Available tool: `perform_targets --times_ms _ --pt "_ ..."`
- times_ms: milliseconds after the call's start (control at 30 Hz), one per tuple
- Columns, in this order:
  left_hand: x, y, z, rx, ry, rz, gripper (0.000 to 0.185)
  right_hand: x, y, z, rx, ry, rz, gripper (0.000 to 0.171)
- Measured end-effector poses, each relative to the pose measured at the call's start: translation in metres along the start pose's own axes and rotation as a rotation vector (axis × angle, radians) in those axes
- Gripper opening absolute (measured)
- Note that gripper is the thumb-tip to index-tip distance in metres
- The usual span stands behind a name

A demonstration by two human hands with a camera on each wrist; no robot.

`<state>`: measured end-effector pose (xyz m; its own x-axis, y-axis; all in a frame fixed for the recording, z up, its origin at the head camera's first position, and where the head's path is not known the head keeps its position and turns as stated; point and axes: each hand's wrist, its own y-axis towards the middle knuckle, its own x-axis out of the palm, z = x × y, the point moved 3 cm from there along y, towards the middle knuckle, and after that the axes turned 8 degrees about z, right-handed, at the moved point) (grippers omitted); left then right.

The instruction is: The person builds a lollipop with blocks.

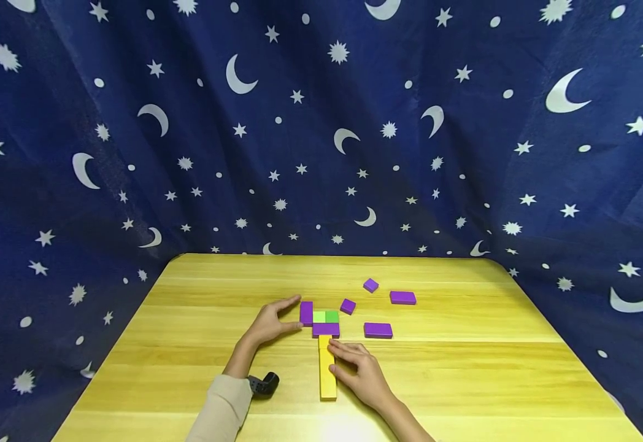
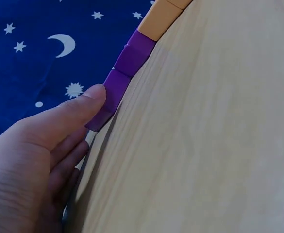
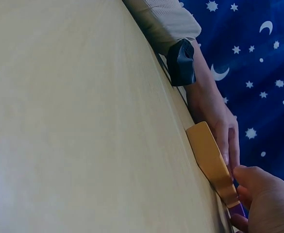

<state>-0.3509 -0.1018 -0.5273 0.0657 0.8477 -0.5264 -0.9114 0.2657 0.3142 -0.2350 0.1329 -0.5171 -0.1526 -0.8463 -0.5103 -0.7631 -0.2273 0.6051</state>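
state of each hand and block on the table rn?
left hand: open, fingertips touch upright purple block
right hand: open, fingers rest on yellow bar
yellow bar: flat, butts against purple block
green squares: flat, in the cluster
four loose purple blocks: flat, untouched

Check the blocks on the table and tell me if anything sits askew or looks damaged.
Nothing looks damaged. Two small purple cubes lie turned at an angle, loose behind the joined purple, green and yellow blocks. The left hand touches the upright purple block; the right hand rests against the long yellow block, which lies straight.
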Motion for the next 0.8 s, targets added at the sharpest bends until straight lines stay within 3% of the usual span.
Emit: perform_targets --times_ms 167,300,533,667,800 --pt "0.001 -0.002 -0.001 0.012 0.019 -0.023 0.071 0.0 0.0 0.001 0.057 0.018 -0.003 0.036" --pt "0.001 -0.001 -0.001 0.033 0.027 -0.024 0.068 -0.002 0.004 0.001 0.079 0.052 0.051 0.033" --pt "0.0 0.001 -0.003 0.024 0.031 -0.017 0.068 -0.018 0.03 0.008 -0.001 0.058 0.358 0.022" --pt "0.001 0.002 -0.004 0.027 0.036 -0.013 0.068 -0.027 0.057 0.03 0.051 0.018 0.43 0.019" --pt "0.002 0.001 -0.005 0.02 0.036 -0.012 0.067 -0.031 0.078 0.055 0.162 -0.021 0.405 0.02"
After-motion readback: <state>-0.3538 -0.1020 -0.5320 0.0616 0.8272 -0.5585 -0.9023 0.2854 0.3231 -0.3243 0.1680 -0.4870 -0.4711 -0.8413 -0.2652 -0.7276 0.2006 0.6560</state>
